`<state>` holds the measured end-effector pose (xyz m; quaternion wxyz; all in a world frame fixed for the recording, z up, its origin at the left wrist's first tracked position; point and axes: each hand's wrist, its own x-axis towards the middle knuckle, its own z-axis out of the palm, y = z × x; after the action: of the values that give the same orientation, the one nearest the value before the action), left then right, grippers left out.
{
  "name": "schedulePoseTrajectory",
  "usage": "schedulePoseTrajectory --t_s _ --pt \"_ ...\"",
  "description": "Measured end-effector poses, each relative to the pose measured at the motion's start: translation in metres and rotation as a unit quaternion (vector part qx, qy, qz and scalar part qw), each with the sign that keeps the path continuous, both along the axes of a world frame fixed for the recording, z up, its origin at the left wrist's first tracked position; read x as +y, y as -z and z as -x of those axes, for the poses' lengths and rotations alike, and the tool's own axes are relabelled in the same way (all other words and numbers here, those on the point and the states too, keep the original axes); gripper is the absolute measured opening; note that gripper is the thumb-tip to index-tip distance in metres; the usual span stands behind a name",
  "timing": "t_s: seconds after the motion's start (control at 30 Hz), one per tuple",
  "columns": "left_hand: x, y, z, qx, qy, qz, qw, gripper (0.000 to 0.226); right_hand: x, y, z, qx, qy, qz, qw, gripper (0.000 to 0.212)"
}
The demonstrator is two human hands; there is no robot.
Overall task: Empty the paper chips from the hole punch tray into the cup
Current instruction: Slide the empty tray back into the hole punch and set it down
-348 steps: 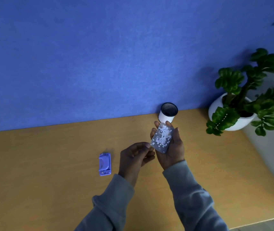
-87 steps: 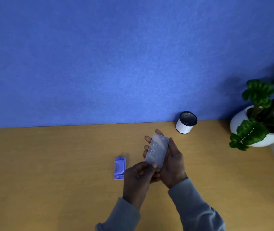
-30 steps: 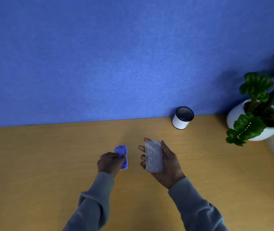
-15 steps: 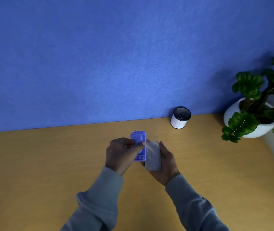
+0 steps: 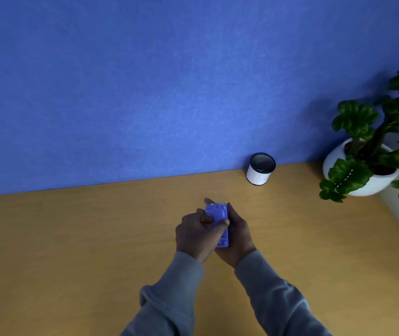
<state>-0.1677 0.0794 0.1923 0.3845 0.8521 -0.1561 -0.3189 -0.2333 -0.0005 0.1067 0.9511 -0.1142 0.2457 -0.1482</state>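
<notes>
The purple hole punch [image 5: 218,215] lies over my right palm, above the middle of the wooden desk [image 5: 72,238]. My left hand [image 5: 196,232] grips it from the left, thumb across its face. My right hand [image 5: 238,235] cups it from below and from the right. The clear tray is hidden under the punch, between it and my right palm. The white cup [image 5: 259,169] with a dark inside stands upright at the back of the desk against the wall, well beyond my hands to the right.
A blue wall [image 5: 169,81] rises along the desk's far edge. A green plant in a white pot [image 5: 368,183] stands at the back right corner, where the desk's right edge runs down.
My left hand picked the purple punch up off the desk and has brought it over the clear tray in my right palm. The tray, seen bare half a second ago, is now covered.
</notes>
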Motion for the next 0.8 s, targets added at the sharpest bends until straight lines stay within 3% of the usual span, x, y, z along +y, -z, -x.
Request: schedulePoseTrajectory --t_s 0.5,0.8 --pt "0.001 0.003 0.009 -0.031 -0.015 0.027 0.999 0.029 0.012 0.0 0.004 0.028 0.026 0.003 0.999 0.053" --pt "0.012 0.004 0.005 -0.028 -0.055 0.107 0.992 0.018 -0.001 -0.015 0.006 0.038 0.069 0.026 0.997 0.054"
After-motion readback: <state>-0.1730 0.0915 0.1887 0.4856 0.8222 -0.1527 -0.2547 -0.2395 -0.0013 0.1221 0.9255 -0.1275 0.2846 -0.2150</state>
